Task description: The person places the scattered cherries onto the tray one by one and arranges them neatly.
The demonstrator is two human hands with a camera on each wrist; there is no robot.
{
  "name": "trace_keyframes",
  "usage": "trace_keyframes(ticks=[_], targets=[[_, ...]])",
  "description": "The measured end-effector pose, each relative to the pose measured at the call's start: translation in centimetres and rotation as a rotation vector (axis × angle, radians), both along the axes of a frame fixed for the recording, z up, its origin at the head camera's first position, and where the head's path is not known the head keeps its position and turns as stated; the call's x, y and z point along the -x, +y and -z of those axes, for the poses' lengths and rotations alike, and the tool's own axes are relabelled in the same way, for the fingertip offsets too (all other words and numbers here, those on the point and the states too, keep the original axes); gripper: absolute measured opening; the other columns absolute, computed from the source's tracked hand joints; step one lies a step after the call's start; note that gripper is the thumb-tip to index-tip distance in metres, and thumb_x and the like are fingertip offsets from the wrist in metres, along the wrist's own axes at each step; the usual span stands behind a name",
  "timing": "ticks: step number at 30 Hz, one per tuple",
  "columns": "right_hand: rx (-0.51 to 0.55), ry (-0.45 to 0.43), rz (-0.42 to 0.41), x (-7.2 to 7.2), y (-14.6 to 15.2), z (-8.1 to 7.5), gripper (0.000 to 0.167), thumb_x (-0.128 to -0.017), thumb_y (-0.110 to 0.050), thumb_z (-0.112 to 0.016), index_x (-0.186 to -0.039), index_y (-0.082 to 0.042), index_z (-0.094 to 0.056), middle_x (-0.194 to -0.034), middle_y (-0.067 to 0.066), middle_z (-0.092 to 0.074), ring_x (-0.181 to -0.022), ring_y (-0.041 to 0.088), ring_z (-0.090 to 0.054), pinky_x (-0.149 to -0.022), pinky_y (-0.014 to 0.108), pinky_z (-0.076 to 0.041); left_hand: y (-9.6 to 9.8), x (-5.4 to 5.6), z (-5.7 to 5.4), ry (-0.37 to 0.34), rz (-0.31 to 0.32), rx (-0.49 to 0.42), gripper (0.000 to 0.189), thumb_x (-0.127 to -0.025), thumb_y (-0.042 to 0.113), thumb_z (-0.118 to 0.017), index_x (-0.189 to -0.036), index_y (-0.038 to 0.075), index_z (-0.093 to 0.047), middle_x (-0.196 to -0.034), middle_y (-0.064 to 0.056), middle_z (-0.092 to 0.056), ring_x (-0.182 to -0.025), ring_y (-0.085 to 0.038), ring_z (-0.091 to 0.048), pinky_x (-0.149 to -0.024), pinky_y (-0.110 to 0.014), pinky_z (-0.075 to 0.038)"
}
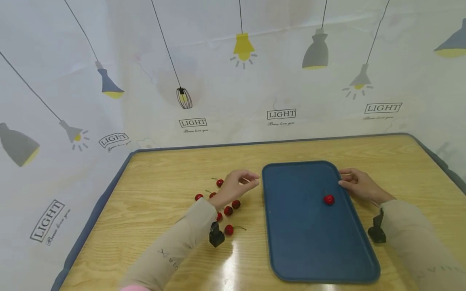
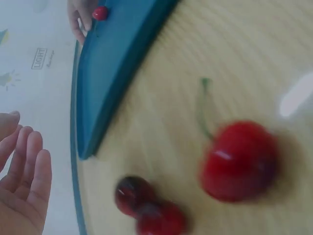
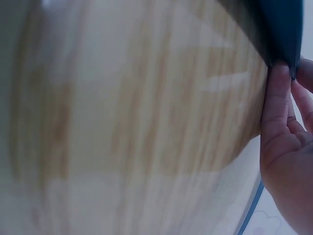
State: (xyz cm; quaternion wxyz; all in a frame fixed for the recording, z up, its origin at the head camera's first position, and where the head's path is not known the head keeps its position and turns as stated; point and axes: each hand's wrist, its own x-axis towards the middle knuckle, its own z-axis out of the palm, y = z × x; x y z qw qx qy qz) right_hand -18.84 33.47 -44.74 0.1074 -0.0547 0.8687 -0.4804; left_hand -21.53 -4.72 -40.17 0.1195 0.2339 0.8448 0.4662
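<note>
My left hand (image 1: pixel 236 186) hovers between the loose cherries and the left edge of a blue tray (image 1: pixel 302 230). Its fingers are gently bent with nothing between them, as the left wrist view also shows. My right hand (image 1: pixel 358 186) pinches the tray's upper right rim between thumb and fingers. On the tray lies a single red cherry (image 1: pixel 329 199) near that side. Several cherries are scattered on the wood left of the tray, among them a stemmed cherry (image 1: pixel 229 230) nearest me and a dark red cherry (image 1: pixel 228 211). My left forearm partly covers the group.
The light wood table (image 1: pixel 174 169) has a dark blue edge along the back and left. Behind it hangs a pale wall covering (image 1: pixel 225 93) printed with lamps and the word LIGHT. A black wrist device (image 1: pixel 216 235) sits under the left cuff, another (image 1: pixel 377 230) under the right.
</note>
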Motion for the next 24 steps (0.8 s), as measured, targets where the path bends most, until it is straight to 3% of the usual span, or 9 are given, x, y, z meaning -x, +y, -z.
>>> trace_keyframes(ticks=[5, 12, 17, 24], targets=[[-0.001, 0.004, 0.0, 0.0, 0.0, 0.0, 0.049, -0.092, -0.013, -0.048, -0.128, 0.014, -0.028, -0.108, 0.03, -0.048, -0.085, 0.015, -0.057, -0.069, 0.03, -0.05, -1.8, -0.7, 0.8, -0.032, 0.009, 0.041, 0.027, -0.087, 0.022, -0.058, -0.108, 0.006, -0.062, -0.099, -0.001, -0.061, -0.085, -0.016, -0.055, -0.068, -0.027, -0.047], [0.003, 0.013, 0.003, 0.0, -0.2, 0.0, 0.048, -0.092, -0.011, -0.048, -0.127, 0.015, -0.029, -0.106, 0.03, -0.048, -0.082, 0.011, -0.057, -0.067, 0.029, -0.05, -3.6, -1.6, 2.2, -0.064, -0.029, 0.065, 0.025, -0.085, 0.017, -0.06, -0.108, 0.005, -0.061, -0.105, -0.005, -0.059, -0.091, -0.019, -0.055, -0.073, -0.028, -0.047], [-0.007, 0.017, 0.002, 0.0, -0.1, 0.1, 0.048, -0.092, -0.012, -0.048, -0.127, 0.014, -0.029, -0.106, 0.029, -0.048, -0.084, 0.014, -0.056, -0.067, 0.029, -0.05, -4.4, -1.9, 2.6, -0.061, -0.035, 0.043, 0.027, -0.083, 0.012, -0.062, -0.108, 0.003, -0.06, -0.105, -0.011, -0.058, -0.096, -0.024, -0.054, -0.077, -0.03, -0.047], [-0.013, 0.018, 0.0, 0.0, -0.1, -0.1, 0.049, -0.092, -0.014, -0.048, -0.128, 0.013, -0.029, -0.108, 0.03, -0.047, -0.084, 0.01, -0.055, -0.068, 0.029, -0.05, -4.9, -2.1, 3.0, -0.018, -0.043, 0.125, 0.028, -0.079, 0.012, -0.067, -0.106, 0.005, -0.062, -0.103, -0.007, -0.061, -0.098, -0.022, -0.054, -0.084, -0.037, -0.042]])
